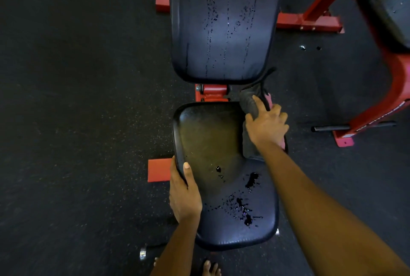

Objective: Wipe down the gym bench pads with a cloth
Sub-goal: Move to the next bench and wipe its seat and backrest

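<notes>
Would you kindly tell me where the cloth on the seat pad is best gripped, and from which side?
Probably its bunched middle, from above and the right: the cloth drapes over the seat pad's far right corner, partly off the edge, and the right hand holds it there.

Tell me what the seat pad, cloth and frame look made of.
Seat pad: likely vinyl or faux leather, glossy; liquid beads on it. Cloth: soft dark fabric, matte, folds under the right hand. Frame: probably painted steel, red, bolted.
</notes>
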Motion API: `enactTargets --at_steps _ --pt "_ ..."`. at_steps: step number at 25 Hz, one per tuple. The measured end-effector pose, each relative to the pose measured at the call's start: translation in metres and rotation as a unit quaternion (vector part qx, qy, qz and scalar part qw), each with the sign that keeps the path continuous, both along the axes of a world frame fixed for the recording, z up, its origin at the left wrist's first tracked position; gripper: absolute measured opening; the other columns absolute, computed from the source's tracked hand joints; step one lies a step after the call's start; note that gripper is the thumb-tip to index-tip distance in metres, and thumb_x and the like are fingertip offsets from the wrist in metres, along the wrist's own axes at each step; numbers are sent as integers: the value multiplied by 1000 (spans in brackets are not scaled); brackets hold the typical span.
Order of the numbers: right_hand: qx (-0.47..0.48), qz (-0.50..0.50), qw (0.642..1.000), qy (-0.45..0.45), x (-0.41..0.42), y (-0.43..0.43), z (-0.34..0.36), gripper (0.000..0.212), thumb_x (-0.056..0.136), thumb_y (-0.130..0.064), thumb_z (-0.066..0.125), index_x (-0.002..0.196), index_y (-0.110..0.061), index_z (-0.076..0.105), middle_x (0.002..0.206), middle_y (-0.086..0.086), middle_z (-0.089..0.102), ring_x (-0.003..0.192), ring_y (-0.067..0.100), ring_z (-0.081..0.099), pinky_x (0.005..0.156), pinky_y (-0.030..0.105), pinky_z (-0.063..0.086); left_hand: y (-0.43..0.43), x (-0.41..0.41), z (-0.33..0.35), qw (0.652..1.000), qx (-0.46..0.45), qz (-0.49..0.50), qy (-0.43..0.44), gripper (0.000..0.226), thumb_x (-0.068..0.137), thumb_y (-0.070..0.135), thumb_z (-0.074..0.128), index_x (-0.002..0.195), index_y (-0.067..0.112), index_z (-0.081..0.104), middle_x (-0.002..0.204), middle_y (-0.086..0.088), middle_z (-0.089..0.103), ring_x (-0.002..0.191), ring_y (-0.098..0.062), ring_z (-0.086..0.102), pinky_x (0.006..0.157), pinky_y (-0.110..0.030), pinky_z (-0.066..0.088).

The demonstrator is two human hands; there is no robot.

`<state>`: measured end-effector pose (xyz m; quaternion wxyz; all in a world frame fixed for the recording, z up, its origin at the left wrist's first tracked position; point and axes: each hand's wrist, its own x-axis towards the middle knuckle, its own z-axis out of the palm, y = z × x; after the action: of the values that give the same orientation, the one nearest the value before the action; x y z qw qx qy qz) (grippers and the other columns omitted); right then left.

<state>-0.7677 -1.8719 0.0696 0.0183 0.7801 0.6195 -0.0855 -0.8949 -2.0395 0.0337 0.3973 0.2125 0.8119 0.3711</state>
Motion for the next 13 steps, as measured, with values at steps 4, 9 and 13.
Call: enactTargets --at_steps 4,9,13 --pt "31 87 995 31 -37 -58 6 60 87 -42 52 142 -40 27 140 15 32 121 36 35 93 52 37 -1 -3 -5 995 26 28 -93 77 79 73 19 143 32 28 145 -2 41 133 -23 39 110 -48 33" --pt "35 207 977 27 -78 -144 3 67 76 -40 65 136 -42 36 132 11 45 107 34 50 80 49 46 -16 -25 12 913 119 86 -380 74 80 68 16 143 33 31 136 10 47 125 -12 46 98 -29 42" --pt "33 261 964 32 -84 -204 0 51 82 -45 48 132 -41 41 127 5 50 104 28 55 78 44 52 -32 -29 26 898 134 104 -405 70 88 63 6 117 26 57 110 -1 68 102 -15 64 85 -30 50"
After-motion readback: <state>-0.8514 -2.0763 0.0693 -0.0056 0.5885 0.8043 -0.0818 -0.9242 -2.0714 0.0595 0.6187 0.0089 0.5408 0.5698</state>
